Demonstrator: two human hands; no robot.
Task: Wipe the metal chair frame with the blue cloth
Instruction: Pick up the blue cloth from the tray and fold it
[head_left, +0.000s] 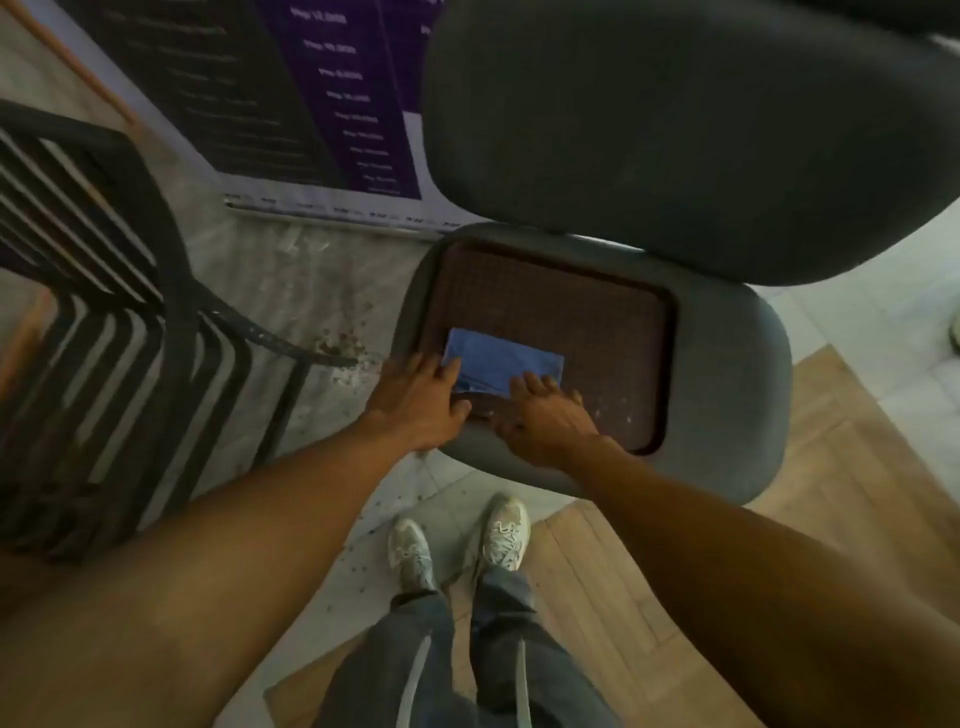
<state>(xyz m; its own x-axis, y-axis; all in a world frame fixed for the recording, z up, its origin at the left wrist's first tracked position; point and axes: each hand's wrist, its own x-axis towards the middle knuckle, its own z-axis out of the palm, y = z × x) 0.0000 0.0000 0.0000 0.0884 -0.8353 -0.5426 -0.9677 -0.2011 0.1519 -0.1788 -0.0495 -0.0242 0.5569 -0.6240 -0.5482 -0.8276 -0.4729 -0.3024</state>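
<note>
A folded blue cloth (503, 360) lies flat on the brown mat of a grey padded chair seat (727, 374) in the middle of the head view. My left hand (418, 402) rests at the cloth's left edge, fingers touching it. At the cloth's near right corner my right hand (545, 415) has its fingertips laid flat on the fabric. Neither hand has the cloth lifted. The black metal chair frame (130, 291) with slatted bars stands to the left, apart from both hands.
The grey chair's backrest (675, 130) looms at the top right. A purple and dark banner (311, 104) leans behind. The tiled floor under the metal chair shows rust-coloured crumbs (340, 340). My feet (457, 540) stand on tile beside wooden boards.
</note>
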